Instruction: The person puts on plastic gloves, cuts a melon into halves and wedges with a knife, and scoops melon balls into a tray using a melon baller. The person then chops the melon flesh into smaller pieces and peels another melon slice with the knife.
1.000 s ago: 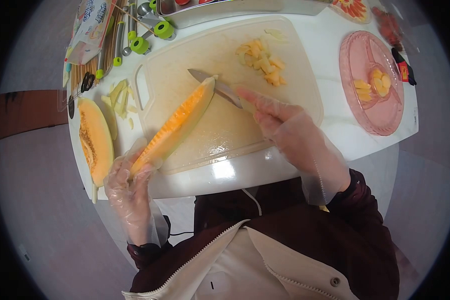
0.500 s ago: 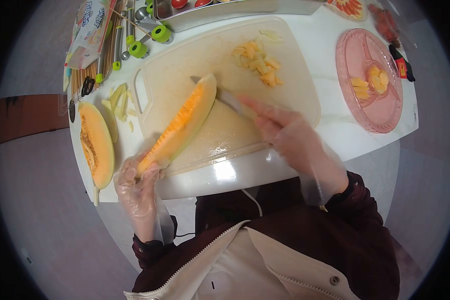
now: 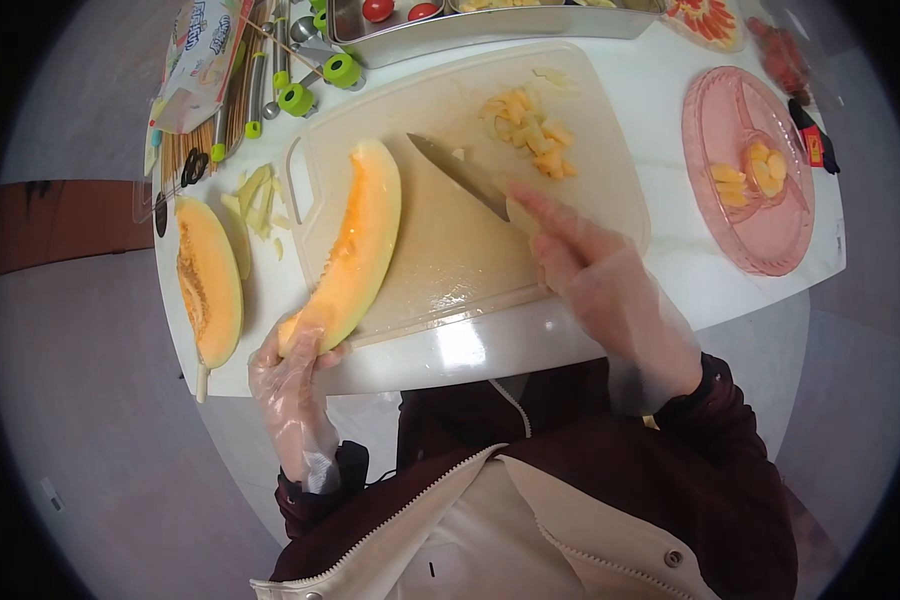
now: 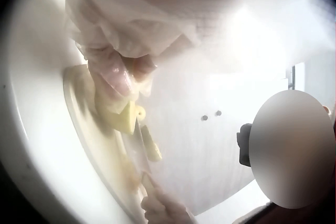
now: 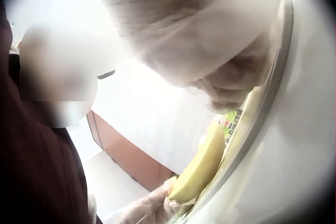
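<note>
In the head view a long melon wedge point(image 3: 368, 245), orange inside with pale green rind, slants over the left of the cutting board point(image 3: 440, 265). My gloved left hand point(image 3: 295, 370) grips its near end, thumb on the flesh. To its right, my gloved right hand point(image 3: 595, 265) holds a knife point(image 3: 460, 175) by the handle, the blade pointing up and left, apart from the wedge. A small pale scrap point(image 3: 458, 154) lies at the blade. The right wrist view shows the wedge point(image 5: 202, 166) from its rind side, with the right fingers partly hidden by the glove.
Cut melon pieces point(image 3: 530, 130) lie on the board's far right. A melon half point(image 3: 210, 285) and rind peelings point(image 3: 257, 200) are at the left. Beyond stand a metal tray point(image 3: 500, 30) and green-ended tools point(image 3: 295, 98). At the right is a pink divided plate point(image 3: 705, 180).
The wedge's far end has swung left, away from the knife, and its flesh now faces up more. The blade, earlier behind the wedge tip, is now fully visible to its right.
</note>
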The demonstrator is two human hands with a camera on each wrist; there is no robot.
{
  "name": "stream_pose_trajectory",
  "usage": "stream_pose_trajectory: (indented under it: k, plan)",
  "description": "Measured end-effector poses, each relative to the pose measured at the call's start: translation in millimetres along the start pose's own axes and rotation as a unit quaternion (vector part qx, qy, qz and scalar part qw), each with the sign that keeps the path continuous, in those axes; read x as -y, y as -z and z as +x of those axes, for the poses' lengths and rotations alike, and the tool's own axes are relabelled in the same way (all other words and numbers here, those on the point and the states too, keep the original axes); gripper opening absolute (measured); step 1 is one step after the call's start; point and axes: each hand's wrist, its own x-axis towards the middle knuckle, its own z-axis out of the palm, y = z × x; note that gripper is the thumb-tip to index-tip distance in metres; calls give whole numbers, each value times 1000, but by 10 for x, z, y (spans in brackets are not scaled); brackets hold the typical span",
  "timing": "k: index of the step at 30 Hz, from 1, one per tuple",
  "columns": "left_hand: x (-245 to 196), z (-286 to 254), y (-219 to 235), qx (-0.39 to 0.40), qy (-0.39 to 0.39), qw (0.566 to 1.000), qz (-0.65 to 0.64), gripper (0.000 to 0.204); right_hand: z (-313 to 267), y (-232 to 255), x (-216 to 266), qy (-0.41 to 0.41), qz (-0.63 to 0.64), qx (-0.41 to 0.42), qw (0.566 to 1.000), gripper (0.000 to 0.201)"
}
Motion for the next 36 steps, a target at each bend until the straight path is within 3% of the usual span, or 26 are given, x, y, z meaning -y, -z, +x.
stream_pose_trajectory:
  k: [1, 3, 4, 6, 7, 9, 13, 16, 18, 19, 21, 23, 25, 28, 32, 35, 36]
  plan:
    - [4, -7, -25, -2, -3, 1000, -3, 41, -9, -4, -5, 4, -2, 1, 1000, 49]
    - [9, -22, -89, -12, -88, 996, 22, 34, -26, -11, 14, 162, -167, -93, 968, 55]
    - [42, -16, -65, -21, -92, 995, 16, 34, -30, -4, 45, 171, -169, -88, 967, 55]
    - [130, 0, 41, -14, -235, 943, 236, 33, -31, -8, 139, 219, -250, -61, 941, 66]
    - [132, -6, 43, -25, -236, 943, 236, 33, -31, -41, 203, 229, -250, -55, 939, 66]
    - [123, 14, 15, -34, -276, 918, 284, 36, -32, -137, 333, 291, -351, -11, 890, 70]
    - [143, 41, 75, -30, -265, 916, 299, 40, 51, -319, 426, 333, -375, 10, 865, 70]
    - [-38, -28, 124, 2, -277, 891, 360, 47, 35, -401, 441, 351, -394, 1, 849, 68]
    - [-130, -25, 163, -4, -332, 876, 348, 50, -3, -442, 456, 347, -438, -5, 829, 65]
    - [-195, -6, 173, -7, -331, 878, 347, 50, -18, -464, 467, 349, -440, -2, 828, 65]
    - [-369, 70, 183, -65, -408, 784, 464, 49, -46, -509, 494, 354, -409, 11, 841, 66]
    - [-553, 158, 107, -82, -437, 765, 465, 44, -90, -523, 516, 359, -383, 21, 851, 67]
    - [-640, 240, 75, -15, -499, 734, 461, 38, -124, -511, 536, 363, -357, 27, 860, 67]
    - [-580, 399, 102, 13, -555, 700, 451, 30, -138, -464, 529, 354, -374, 31, 857, 67]
    - [-490, 707, 154, -59, -577, 687, 439, 26, -118, -373, 424, 328, -338, -3, 882, 65]
    - [-515, 892, 161, -93, -526, 697, 478, 27, -96, -291, 385, 312, -320, -23, 894, 65]
    - [-472, 945, 155, -70, -497, 728, 467, 26, -89, -260, 376, 297, -317, -30, 900, 65]
